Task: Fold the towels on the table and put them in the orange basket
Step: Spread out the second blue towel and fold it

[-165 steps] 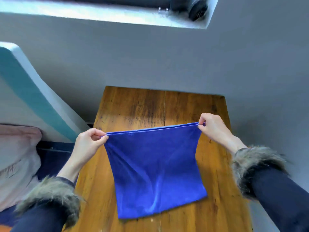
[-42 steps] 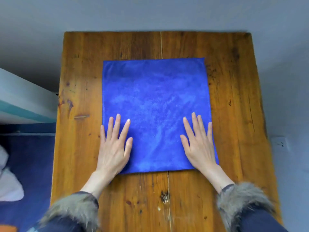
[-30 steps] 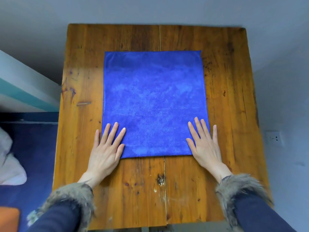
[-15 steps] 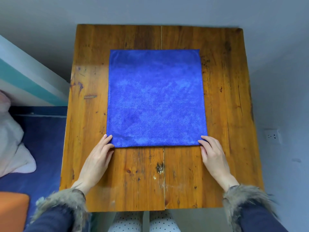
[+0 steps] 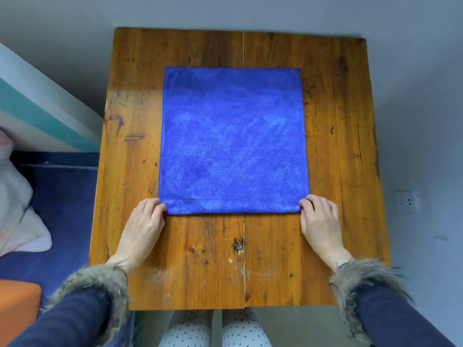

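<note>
At the far left edge of my view I see an orange basket [image 5: 17, 306], only its corner showing, low down beside a dark blue surface [image 5: 62, 221] with a pale pink cloth [image 5: 15, 211] lying on it. Above that runs a white and teal slanted board [image 5: 42, 113].

Moving in, my left hand [image 5: 144, 227] rests on the wooden table [image 5: 130, 171], knuckles up, fingers curled at the near left corner of the blue towel [image 5: 233, 141]. The fingertips [image 5: 156, 205] are bunched against the cloth edge and seem to pinch it, though I cannot see the thumb's contact. A fur cuff [image 5: 100, 284] wraps the wrist over a navy sleeve.

The towel lies flat and spread open, centred on the table, its near edge straight between both hands, well apart from the basket.

On the right, my right hand [image 5: 320, 224] mirrors the left: fingers curled at the near right corner, the cloth slightly puckered there. Past the table, a white wall socket [image 5: 407, 202] sits on the grey wall. Dotted trousers [image 5: 215, 329] show below the table's near edge.
</note>
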A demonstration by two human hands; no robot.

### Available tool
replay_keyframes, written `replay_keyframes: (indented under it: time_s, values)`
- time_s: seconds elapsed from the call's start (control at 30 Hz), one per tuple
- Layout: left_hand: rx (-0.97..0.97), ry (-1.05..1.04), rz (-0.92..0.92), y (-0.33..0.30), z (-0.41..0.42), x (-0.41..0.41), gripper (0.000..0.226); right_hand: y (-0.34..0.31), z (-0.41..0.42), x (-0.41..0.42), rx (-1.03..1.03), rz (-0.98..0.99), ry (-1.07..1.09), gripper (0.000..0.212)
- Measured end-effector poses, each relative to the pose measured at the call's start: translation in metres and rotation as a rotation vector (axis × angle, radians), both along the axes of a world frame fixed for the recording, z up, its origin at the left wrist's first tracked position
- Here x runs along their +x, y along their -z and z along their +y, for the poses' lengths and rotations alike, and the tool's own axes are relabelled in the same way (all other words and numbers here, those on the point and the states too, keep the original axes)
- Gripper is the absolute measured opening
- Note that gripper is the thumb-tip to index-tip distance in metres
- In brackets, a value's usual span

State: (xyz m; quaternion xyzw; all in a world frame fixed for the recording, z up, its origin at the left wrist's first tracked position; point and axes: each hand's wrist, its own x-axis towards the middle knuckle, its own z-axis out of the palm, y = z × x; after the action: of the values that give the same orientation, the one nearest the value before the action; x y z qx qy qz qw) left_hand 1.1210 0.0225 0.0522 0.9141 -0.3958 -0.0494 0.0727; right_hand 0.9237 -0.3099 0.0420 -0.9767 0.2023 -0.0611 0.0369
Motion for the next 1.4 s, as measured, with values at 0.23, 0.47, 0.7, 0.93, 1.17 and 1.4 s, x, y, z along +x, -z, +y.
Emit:
replay_keyframes:
  time_s: [0.23,0.47,0.7,0.93,1.17,1.4]
  values:
    - [0.089,0.042,-0.069,-0.004,0.002,0.003,0.032,-0.006,-0.002,0.003,-0.075,0.075,0.001,0.03]
    - [0.037,-0.057,-0.015,-0.015,0.0,0.003,0.007,-0.021,0.003,0.012,-0.06,0.181,0.043,0.022]
    - [-0.054,-0.347,0.373,-0.036,0.029,-0.035,0.012,-0.056,0.017,-0.019,0.429,0.487,0.355,0.019]
    - [-0.134,-0.513,0.502,-0.076,0.044,-0.028,0.025,-0.1,-0.003,-0.027,0.808,0.579,0.432,0.018]
    - [-0.37,-0.505,0.432,-0.109,-0.023,0.047,0.016,-0.11,-0.047,0.036,0.844,0.144,0.504,0.014]
    - [-0.379,-0.486,0.415,-0.092,-0.092,0.125,0.015,-0.077,-0.084,0.077,1.028,-0.125,0.731,0.018]
